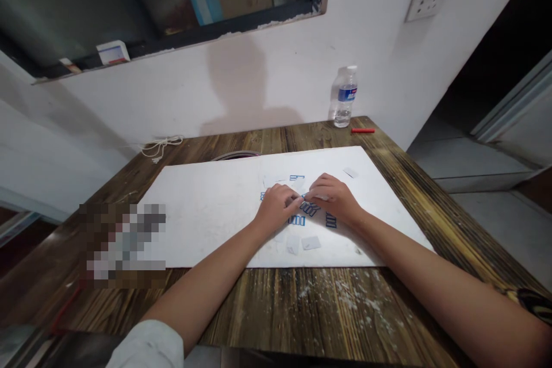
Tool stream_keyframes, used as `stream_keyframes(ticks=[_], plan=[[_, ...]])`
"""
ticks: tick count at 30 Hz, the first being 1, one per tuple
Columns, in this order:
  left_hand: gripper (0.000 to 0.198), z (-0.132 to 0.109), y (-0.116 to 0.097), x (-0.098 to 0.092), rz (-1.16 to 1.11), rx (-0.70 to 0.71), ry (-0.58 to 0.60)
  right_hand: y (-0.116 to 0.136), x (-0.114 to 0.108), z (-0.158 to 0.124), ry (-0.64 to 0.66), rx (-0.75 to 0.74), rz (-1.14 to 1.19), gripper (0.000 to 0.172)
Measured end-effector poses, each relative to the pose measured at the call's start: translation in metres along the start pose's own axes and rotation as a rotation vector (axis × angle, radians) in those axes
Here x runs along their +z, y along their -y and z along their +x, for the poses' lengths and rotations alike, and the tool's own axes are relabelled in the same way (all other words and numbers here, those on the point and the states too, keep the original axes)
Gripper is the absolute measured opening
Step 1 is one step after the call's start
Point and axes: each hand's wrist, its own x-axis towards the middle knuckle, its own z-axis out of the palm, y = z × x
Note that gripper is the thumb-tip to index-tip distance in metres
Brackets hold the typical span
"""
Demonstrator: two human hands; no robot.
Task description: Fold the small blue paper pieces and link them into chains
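Note:
My left hand [278, 205] and my right hand [335, 195] meet over a white board [207, 207], fingertips almost touching. Both have thumb and fingers pinched together. Something tiny and bluish shows between them, too small to name. Small blue-outlined pieces, each like a row of little rectangles, lie around the hands: one piece [296, 177] beyond them, another piece [297, 221] by my left wrist, and a third piece [330, 219] under my right hand. Part of a further blue piece [309, 209] sits just below the fingertips.
Thin whitish slips, including one slip [311, 242] near the board's front edge and another slip [351, 172] at right, lie on the board. Around it is a dark wooden table [267, 310]. A water bottle [346, 98], red stick [363, 130] and white cable [161, 145] stand or lie farther back.

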Motion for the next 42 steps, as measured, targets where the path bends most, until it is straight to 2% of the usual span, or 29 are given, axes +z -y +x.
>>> stream_keyframes(ticks=[3, 7, 9, 13, 17, 21, 24, 26, 31, 36, 42], plan=[[0.019, 0.000, 0.000, 0.001, 0.006, 0.020, -0.015, -0.001, 0.000, 0.000, 0.002, -0.007, -0.002, 0.015], [0.015, 0.001, 0.002, 0.001, -0.056, 0.015, -0.112, -0.005, 0.001, -0.001, 0.002, 0.074, -0.014, 0.016], [0.015, 0.001, 0.003, 0.001, -0.102, -0.012, -0.161, -0.007, 0.001, -0.002, 0.050, 0.144, -0.048, 0.018], [0.018, 0.001, 0.007, 0.002, -0.176, -0.077, -0.222, -0.008, 0.002, -0.005, 0.230, 0.259, -0.180, 0.033], [0.018, 0.002, 0.009, 0.002, -0.215, -0.125, -0.242, -0.007, 0.004, -0.006, 0.303, 0.276, -0.233, 0.031], [0.017, 0.002, 0.009, 0.003, -0.214, -0.133, -0.238, -0.007, 0.005, -0.005, 0.274, 0.311, -0.208, 0.019], [0.017, 0.002, 0.010, 0.003, -0.208, -0.131, -0.232, -0.007, 0.003, -0.002, 0.221, 0.327, -0.091, 0.011], [0.016, 0.002, 0.010, 0.004, -0.213, -0.128, -0.218, -0.007, 0.001, -0.002, 0.151, 0.368, 0.039, 0.011], [0.015, 0.003, 0.009, 0.003, -0.193, -0.095, -0.156, -0.005, -0.001, -0.002, -0.043, 0.597, 0.241, 0.019], [0.016, 0.004, 0.005, 0.001, -0.142, -0.015, -0.082, -0.002, 0.000, -0.002, -0.069, 0.635, 0.243, 0.024], [0.020, 0.003, 0.005, 0.001, -0.148, 0.014, -0.057, -0.001, 0.000, -0.001, -0.064, 0.634, 0.208, 0.023]])
